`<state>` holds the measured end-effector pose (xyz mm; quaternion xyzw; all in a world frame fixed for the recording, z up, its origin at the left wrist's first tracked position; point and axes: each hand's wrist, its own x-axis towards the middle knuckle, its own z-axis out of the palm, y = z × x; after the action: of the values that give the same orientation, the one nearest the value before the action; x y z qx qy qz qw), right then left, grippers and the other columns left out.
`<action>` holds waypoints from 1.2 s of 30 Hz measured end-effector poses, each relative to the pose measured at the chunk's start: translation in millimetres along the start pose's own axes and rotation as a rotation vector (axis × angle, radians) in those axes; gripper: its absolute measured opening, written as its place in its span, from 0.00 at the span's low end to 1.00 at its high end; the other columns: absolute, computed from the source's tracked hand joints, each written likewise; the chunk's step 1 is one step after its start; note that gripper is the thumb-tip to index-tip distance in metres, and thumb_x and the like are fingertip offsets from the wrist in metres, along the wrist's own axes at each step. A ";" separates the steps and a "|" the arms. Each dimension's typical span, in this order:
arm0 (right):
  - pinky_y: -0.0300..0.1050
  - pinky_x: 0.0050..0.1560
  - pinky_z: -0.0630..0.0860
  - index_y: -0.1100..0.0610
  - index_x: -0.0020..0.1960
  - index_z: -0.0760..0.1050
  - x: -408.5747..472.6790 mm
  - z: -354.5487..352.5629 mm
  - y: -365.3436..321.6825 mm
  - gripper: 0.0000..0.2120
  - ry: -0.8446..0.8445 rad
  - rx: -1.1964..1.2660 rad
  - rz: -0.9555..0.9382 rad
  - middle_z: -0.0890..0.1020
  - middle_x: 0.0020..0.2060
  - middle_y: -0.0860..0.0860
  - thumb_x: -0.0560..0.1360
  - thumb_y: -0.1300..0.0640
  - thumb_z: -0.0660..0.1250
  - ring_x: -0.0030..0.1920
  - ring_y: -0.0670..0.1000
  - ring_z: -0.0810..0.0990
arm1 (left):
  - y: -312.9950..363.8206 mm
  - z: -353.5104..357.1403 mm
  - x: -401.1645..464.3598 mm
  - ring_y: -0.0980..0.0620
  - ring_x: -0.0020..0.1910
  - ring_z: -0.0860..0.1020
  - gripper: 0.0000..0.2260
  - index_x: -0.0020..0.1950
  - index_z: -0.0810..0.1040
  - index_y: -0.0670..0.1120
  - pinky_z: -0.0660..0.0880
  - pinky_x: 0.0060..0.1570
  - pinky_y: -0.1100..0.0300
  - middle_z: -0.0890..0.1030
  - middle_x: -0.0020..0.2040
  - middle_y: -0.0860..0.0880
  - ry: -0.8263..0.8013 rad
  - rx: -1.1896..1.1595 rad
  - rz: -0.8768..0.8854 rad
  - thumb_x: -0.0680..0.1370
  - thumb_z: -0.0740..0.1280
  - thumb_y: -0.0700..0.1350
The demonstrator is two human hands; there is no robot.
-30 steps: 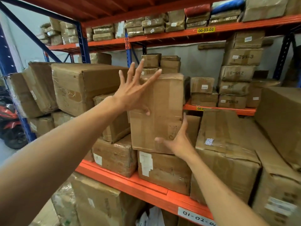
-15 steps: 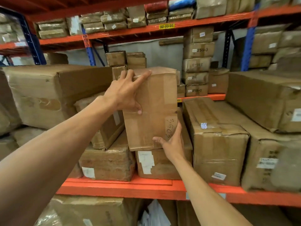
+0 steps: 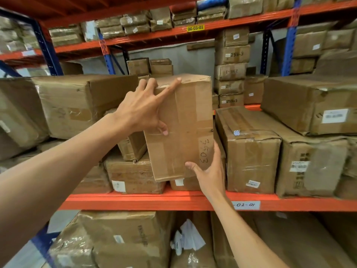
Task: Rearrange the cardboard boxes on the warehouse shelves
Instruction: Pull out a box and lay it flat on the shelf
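A tall taped cardboard box (image 3: 185, 120) with "3503" handwritten on its front stands upright and slightly tilted on top of lower boxes on the orange middle shelf (image 3: 154, 200). My left hand (image 3: 143, 109) grips its upper left edge, fingers hooked over the top and thumb pressed on the front face. My right hand (image 3: 208, 171) holds its lower right corner, fingers behind the side and thumb on the front. Two flatter boxes (image 3: 135, 176) lie under it.
A large box (image 3: 81, 101) lies to the left and a long box (image 3: 249, 147) sits close on the right, with more boxes (image 3: 313, 105) stacked beyond. A stack of small labelled boxes (image 3: 231, 70) stands behind. Blue uprights (image 3: 46, 47) frame the rack; more boxes fill the lower shelf (image 3: 123, 236).
My left hand went from spread open on the box's front to gripping its top left edge. The view has shifted right and closer; the box has tilted slightly.
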<state>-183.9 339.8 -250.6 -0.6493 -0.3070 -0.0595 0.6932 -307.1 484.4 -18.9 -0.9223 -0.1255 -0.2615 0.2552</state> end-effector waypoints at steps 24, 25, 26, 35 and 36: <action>0.23 0.68 0.45 0.31 0.78 0.28 -9.5 68.5 -22.7 0.73 0.025 0.364 0.065 0.42 0.72 0.27 0.60 0.45 0.86 0.69 0.22 0.41 | -32.3 -44.1 55.5 0.51 0.36 0.71 0.67 0.73 0.22 0.67 0.68 0.35 0.55 0.76 0.58 0.40 -0.302 0.276 0.276 0.61 0.79 0.68; 0.16 0.62 0.47 0.32 0.79 0.30 -5.7 59.7 -22.5 0.72 0.029 0.319 0.050 0.45 0.73 0.29 0.61 0.46 0.86 0.68 0.20 0.43 | -34.9 -44.9 53.7 0.51 0.36 0.71 0.67 0.74 0.23 0.65 0.68 0.35 0.55 0.76 0.55 0.41 -0.285 0.253 0.264 0.61 0.77 0.70; 0.13 0.58 0.50 0.32 0.80 0.32 -0.8 50.2 -25.3 0.71 0.036 0.276 0.037 0.47 0.75 0.33 0.61 0.47 0.85 0.67 0.20 0.47 | -39.8 -46.7 49.2 0.51 0.37 0.71 0.66 0.75 0.23 0.65 0.68 0.36 0.54 0.76 0.54 0.42 -0.270 0.220 0.243 0.61 0.76 0.71; 0.60 0.71 0.61 0.25 0.78 0.36 65.9 -55.4 -71.9 0.61 -0.130 -0.287 -0.353 0.48 0.82 0.57 0.65 0.38 0.80 0.76 0.48 0.54 | -62.6 18.4 -21.7 0.37 0.65 0.75 0.63 0.79 0.32 0.66 0.72 0.63 0.42 0.72 0.73 0.41 0.024 -0.456 -0.113 0.62 0.77 0.69; 0.56 0.71 0.59 0.24 0.78 0.36 69.7 -63.8 -70.5 0.60 -0.159 -0.337 -0.394 0.46 0.82 0.55 0.65 0.39 0.80 0.74 0.44 0.52 | -54.5 36.9 -29.6 0.37 0.67 0.73 0.62 0.79 0.32 0.66 0.70 0.65 0.42 0.69 0.75 0.41 0.022 -0.556 -0.146 0.62 0.77 0.68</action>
<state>-139.4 291.5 -152.6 -0.6859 -0.4667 -0.1925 0.5241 -336.2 547.0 -40.0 -0.9425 -0.1124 -0.3136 -0.0254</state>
